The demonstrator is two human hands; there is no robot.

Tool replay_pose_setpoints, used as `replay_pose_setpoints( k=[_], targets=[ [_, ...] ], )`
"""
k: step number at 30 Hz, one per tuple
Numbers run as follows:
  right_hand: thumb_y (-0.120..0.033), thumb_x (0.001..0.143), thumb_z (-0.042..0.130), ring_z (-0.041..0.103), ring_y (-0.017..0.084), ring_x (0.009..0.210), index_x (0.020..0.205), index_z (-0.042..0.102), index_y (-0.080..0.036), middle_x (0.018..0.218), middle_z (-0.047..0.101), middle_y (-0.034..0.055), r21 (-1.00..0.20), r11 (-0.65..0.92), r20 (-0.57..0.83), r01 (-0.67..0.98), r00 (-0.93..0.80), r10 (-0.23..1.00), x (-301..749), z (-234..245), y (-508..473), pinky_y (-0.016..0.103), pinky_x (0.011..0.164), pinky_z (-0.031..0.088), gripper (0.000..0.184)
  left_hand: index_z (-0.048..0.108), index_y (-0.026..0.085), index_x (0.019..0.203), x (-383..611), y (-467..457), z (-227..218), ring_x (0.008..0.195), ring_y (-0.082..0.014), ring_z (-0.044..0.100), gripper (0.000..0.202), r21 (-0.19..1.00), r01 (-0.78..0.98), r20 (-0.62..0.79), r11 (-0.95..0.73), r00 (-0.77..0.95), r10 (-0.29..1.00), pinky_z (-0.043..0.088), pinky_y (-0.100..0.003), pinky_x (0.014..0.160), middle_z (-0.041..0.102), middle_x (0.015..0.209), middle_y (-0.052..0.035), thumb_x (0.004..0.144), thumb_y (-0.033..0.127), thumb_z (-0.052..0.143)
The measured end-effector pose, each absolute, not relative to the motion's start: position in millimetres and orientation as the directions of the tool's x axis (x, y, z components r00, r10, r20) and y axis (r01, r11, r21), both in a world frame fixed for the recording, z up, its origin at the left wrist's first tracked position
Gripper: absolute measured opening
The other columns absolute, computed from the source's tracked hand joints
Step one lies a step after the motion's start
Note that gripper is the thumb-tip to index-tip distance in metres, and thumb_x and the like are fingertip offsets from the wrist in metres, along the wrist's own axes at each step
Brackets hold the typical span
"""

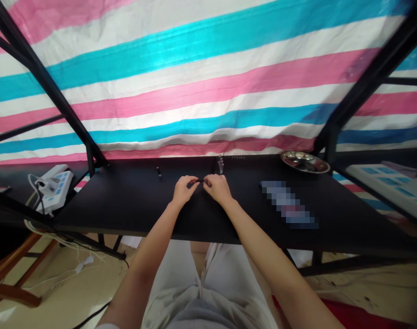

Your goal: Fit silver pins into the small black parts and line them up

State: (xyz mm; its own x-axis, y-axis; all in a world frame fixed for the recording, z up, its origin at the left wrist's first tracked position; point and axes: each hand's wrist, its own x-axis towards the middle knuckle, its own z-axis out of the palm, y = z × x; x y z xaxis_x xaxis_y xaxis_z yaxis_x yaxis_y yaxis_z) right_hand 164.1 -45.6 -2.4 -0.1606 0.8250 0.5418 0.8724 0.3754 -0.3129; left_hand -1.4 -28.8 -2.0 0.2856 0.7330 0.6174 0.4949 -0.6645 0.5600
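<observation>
My left hand (183,190) and my right hand (218,188) meet over the middle of the black table (133,208). Between their fingertips they pinch a small, dark, thin piece (200,181), one hand at each end. It is too small for me to tell its kind. Just beyond my right hand lies a little cluster of pale, clear-looking bits (221,163). A short dark stick with whitish ends (158,172) rests on the table, to the left of my left hand.
A shiny round metal dish (305,163) stands at the back right. Nearer lies a long pixelated item (287,204). Tiny pale pieces (238,157) line the back edge. White power strips (59,187) with cables sit at left. Black frame posts (349,98) flank a striped sheet (195,98).
</observation>
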Motion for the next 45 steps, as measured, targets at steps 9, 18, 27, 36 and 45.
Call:
replay_pose_setpoints(
  k=[9, 18, 27, 36, 45],
  targets=[
    [-0.020, 0.079, 0.047, 0.050, 0.016, 0.067, 0.077, 0.059, -0.017, 0.065, 0.058, 0.0025, -0.315, 0.416, 0.523, 0.853, -0.209, 0.826, 164.9, -3.0, -45.5, 0.028, 0.067, 0.027, 0.013, 0.063, 0.019, 0.087, -3.0, -26.4, -4.1, 0.074, -0.0142, 0.056, 0.014, 0.591, 0.510, 0.574, -0.624, 0.277, 0.770, 0.046, -0.028, 0.070, 0.064, 0.077, -0.0029, 0.075, 0.027, 0.063],
    [-0.019, 0.077, 0.049, 0.052, 0.015, 0.066, 0.080, 0.059, -0.017, 0.066, 0.058, 0.0013, -0.355, 0.418, 0.494, 0.837, -0.212, 0.843, 161.9, -4.7, -44.8, 0.028, 0.067, 0.028, 0.011, 0.062, 0.018, 0.087, -1.5, -27.5, -4.5, 0.073, -0.0133, 0.057, 0.014, 0.618, 0.492, 0.558, -0.613, 0.274, 0.783, 0.046, -0.027, 0.070, 0.064, 0.078, -0.0025, 0.075, 0.026, 0.062],
    [-0.023, 0.077, 0.050, 0.052, 0.013, 0.062, 0.079, 0.059, -0.018, 0.064, 0.058, -0.0007, -0.433, 0.432, 0.499, 0.791, -0.188, 0.846, 160.8, -6.2, -43.6, 0.026, 0.065, 0.031, 0.010, 0.061, 0.019, 0.092, -1.2, -33.4, 3.2, 0.074, -0.0142, 0.056, 0.017, 0.541, 0.519, 0.592, -0.662, 0.324, 0.738, 0.046, -0.029, 0.072, 0.063, 0.079, -0.0035, 0.080, 0.028, 0.055],
    [-0.028, 0.077, 0.053, 0.048, 0.011, 0.054, 0.077, 0.059, -0.018, 0.058, 0.053, -0.0035, -0.503, 0.446, 0.508, 0.740, -0.164, 0.845, 161.3, -6.4, -43.5, 0.024, 0.060, 0.033, 0.011, 0.067, 0.020, 0.087, -8.6, -28.1, 61.4, 0.080, -0.0186, 0.054, 0.020, 0.176, 0.503, 0.426, -0.846, 0.736, 0.526, 0.039, -0.032, 0.074, 0.063, 0.083, -0.0067, 0.084, 0.031, 0.050],
    [-0.030, 0.078, 0.050, 0.051, 0.012, 0.057, 0.083, 0.061, -0.020, 0.063, 0.055, -0.0010, -0.592, 0.467, 0.487, 0.656, -0.170, 0.856, 158.4, -10.8, -43.3, 0.024, 0.059, 0.039, 0.016, 0.070, 0.023, 0.067, -22.4, 35.1, 105.4, 0.090, -0.0240, 0.054, 0.006, 0.004, 0.590, 0.186, -0.808, 0.793, 0.580, 0.033, -0.034, 0.082, 0.063, 0.077, -0.0070, 0.067, 0.028, 0.068]
  ],
)
